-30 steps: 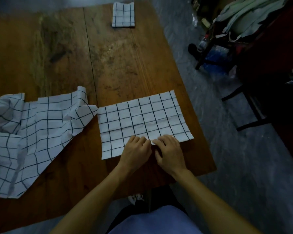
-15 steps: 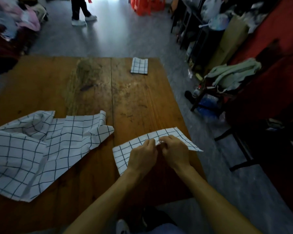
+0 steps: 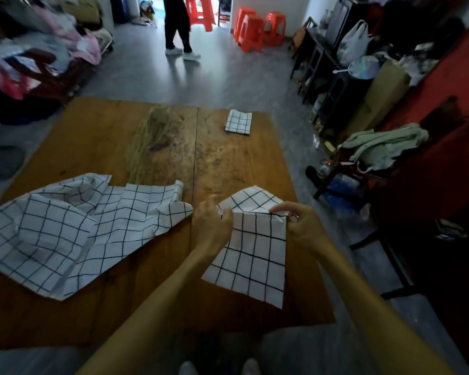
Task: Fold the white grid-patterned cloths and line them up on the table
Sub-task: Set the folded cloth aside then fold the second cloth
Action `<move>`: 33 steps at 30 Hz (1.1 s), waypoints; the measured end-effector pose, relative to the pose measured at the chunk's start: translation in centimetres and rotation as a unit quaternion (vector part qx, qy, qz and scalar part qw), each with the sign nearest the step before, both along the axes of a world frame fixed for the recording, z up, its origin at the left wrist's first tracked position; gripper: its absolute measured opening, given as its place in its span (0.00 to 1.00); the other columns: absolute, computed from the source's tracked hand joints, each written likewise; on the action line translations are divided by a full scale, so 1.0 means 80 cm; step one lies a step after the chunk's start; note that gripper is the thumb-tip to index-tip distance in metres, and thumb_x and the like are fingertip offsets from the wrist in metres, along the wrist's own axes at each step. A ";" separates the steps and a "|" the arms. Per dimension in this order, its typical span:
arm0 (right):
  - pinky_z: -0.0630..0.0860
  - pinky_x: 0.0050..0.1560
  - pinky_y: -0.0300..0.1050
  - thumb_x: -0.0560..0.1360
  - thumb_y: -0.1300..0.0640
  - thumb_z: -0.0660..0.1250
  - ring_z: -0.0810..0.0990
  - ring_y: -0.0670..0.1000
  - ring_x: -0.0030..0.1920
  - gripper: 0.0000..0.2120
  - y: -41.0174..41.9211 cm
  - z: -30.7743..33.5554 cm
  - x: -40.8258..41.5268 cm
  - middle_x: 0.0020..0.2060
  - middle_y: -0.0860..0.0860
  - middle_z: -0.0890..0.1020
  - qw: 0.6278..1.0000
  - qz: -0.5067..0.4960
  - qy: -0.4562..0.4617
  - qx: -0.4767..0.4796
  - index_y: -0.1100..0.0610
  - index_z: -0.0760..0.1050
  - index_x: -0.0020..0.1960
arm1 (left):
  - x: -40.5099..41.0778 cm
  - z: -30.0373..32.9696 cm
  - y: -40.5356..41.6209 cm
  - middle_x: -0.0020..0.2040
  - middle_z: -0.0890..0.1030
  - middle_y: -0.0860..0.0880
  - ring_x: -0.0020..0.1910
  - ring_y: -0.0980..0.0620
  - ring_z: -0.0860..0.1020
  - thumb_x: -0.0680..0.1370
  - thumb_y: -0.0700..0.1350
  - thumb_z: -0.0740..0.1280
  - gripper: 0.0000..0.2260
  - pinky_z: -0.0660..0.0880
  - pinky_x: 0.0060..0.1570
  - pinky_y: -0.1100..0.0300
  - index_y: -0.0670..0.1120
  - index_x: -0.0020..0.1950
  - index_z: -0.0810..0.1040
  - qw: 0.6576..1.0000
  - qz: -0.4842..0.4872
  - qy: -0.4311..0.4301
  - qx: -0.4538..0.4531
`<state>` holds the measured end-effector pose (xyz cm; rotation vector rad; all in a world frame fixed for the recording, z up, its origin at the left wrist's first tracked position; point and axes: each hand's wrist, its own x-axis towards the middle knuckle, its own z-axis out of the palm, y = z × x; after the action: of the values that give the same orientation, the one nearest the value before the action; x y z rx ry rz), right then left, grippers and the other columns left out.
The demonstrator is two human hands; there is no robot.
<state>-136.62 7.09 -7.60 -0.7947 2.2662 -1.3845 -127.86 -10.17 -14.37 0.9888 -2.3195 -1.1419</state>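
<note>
I see both hands raised over the near right part of the wooden table (image 3: pixel 125 136), each gripping the top edge of one white grid-patterned cloth (image 3: pixel 251 255). My left hand (image 3: pixel 211 228) is curled at the cloth's upper left corner, its fingers (image 3: pixel 226 215) closed onto the fabric edge; the thumb side is hidden behind the knuckles, so I cannot tell exactly how it pinches. My right hand (image 3: pixel 302 226) takes the upper right corner, the thumb and forefinger (image 3: pixel 280 208) pressed together on the fabric with the other fingers curled in behind. Between the two grips the cloth bends over: a flap stands up beyond the hands and leans away, while the larger part hangs toward me, its lower edge lying on the table near the right edge.

Just to the left of my left hand lies a rumpled pile of unfolded grid cloths (image 3: pixel 73 231), spread across the near left of the table, one corner reaching close to my left wrist. At the far right of the table sits a small folded grid cloth (image 3: pixel 238 122), flat and well apart from everything else.

Beyond the table a person's legs (image 3: pixel 177 25) stand on the grey floor, with orange plastic stools (image 3: pixel 251 28) to the right of them. A heap of clothes (image 3: pixel 38 50) fills the far left.
</note>
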 end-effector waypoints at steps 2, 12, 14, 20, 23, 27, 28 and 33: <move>0.74 0.40 0.26 0.73 0.65 0.70 0.78 0.29 0.43 0.08 0.009 -0.002 -0.009 0.47 0.45 0.80 1.000 0.015 -0.005 -0.015 0.56 0.80 0.49 | -0.005 -0.008 -0.006 0.65 0.73 0.43 0.63 0.44 0.70 0.78 0.55 0.58 0.23 0.66 0.64 0.43 0.46 0.70 0.66 0.994 0.010 -0.105 0.008; 0.80 0.47 0.40 0.73 0.66 0.69 0.82 0.46 0.48 0.13 0.079 -0.027 -0.061 0.46 0.46 0.83 0.998 0.025 -0.019 -0.062 0.48 0.80 0.46 | -0.019 0.006 0.026 0.53 0.75 0.43 0.52 0.47 0.73 0.80 0.51 0.62 0.18 0.71 0.52 0.55 0.38 0.62 0.74 0.930 0.109 -0.105 0.334; 0.81 0.47 0.41 0.72 0.67 0.70 0.82 0.47 0.47 0.13 0.092 -0.034 -0.068 0.45 0.47 0.83 0.998 0.010 -0.018 -0.064 0.48 0.80 0.46 | -0.017 0.005 0.031 0.51 0.77 0.44 0.52 0.46 0.75 0.80 0.51 0.63 0.18 0.74 0.54 0.51 0.38 0.60 0.74 0.916 0.120 -0.063 0.377; 0.81 0.45 0.41 0.71 0.66 0.71 0.82 0.47 0.47 0.12 0.106 -0.042 -0.078 0.44 0.46 0.83 0.996 -0.046 -0.027 -0.074 0.49 0.80 0.46 | -0.015 0.012 0.033 0.48 0.78 0.42 0.47 0.45 0.77 0.79 0.49 0.63 0.10 0.76 0.45 0.51 0.42 0.47 0.75 0.876 0.127 0.037 0.463; 0.82 0.42 0.42 0.74 0.67 0.67 0.82 0.49 0.46 0.13 0.092 -0.033 -0.078 0.44 0.48 0.83 0.994 -0.057 -0.050 -0.076 0.49 0.79 0.46 | -0.018 0.010 0.028 0.52 0.79 0.42 0.48 0.48 0.77 0.81 0.48 0.61 0.10 0.75 0.41 0.59 0.42 0.51 0.75 0.923 0.125 0.073 0.356; 0.74 0.29 0.30 0.76 0.72 0.58 0.79 0.37 0.32 0.17 0.063 -0.006 -0.076 0.42 0.48 0.81 0.999 -0.011 -0.019 -0.046 0.55 0.80 0.48 | -0.030 0.022 0.023 0.58 0.76 0.47 0.56 0.52 0.75 0.79 0.48 0.63 0.12 0.74 0.50 0.60 0.46 0.61 0.73 0.994 -0.005 0.104 0.021; 0.71 0.28 0.28 0.76 0.72 0.58 0.78 0.36 0.31 0.16 0.056 -0.002 -0.076 0.41 0.47 0.81 0.999 0.007 -0.013 -0.038 0.57 0.80 0.49 | -0.037 0.027 0.025 0.60 0.76 0.48 0.58 0.52 0.75 0.79 0.49 0.64 0.14 0.73 0.53 0.58 0.46 0.63 0.74 0.991 -0.073 0.103 -0.032; 0.78 0.40 0.33 0.75 0.66 0.66 0.81 0.38 0.44 0.15 0.035 0.010 -0.078 0.45 0.40 0.81 0.996 0.077 0.034 -0.005 0.45 0.80 0.47 | -0.070 0.051 0.049 0.56 0.81 0.48 0.55 0.52 0.77 0.78 0.47 0.66 0.11 0.73 0.56 0.53 0.46 0.58 0.78 0.936 -0.258 0.127 -0.203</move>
<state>-142.86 9.88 -6.77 -1.0123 2.1972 -1.3190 -133.48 -6.23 -10.27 0.0742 -2.5101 -0.8320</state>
